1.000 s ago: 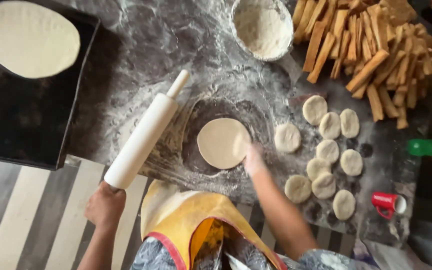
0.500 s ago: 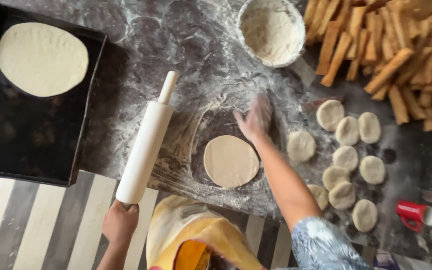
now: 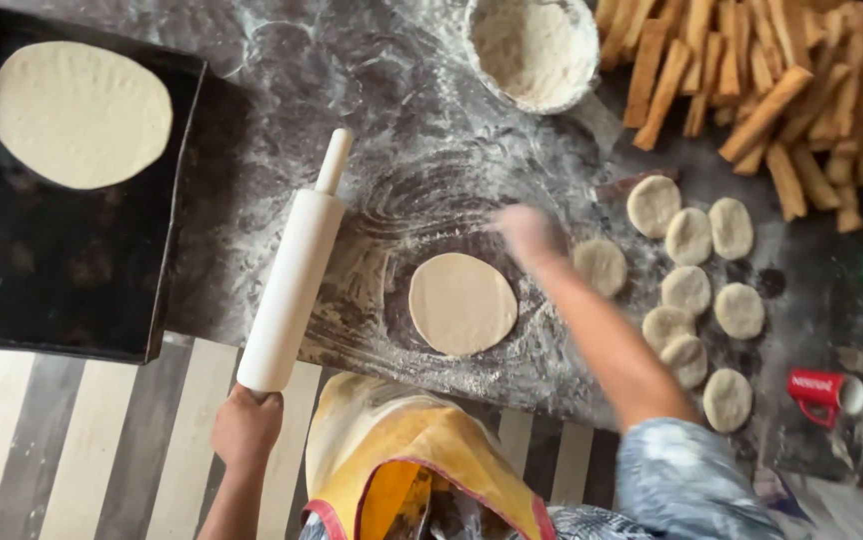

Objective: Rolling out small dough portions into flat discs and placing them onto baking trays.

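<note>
Dough disc [image 3: 463, 303] lay between hands: left hand [image 3: 246, 428] gripped rolling pin [image 3: 292, 270]; right hand [image 3: 532, 235], nearer, was blurred, grip unclear.

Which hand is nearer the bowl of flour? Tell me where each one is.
Right. The right hand is blurred, above the floured board just below the bowl of flour. The left hand grips the rolling pin's near handle, far down at the board's edge.

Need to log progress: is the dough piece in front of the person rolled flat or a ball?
Flat: the dough round lies as a thin, even disc on the floured slab.
</note>
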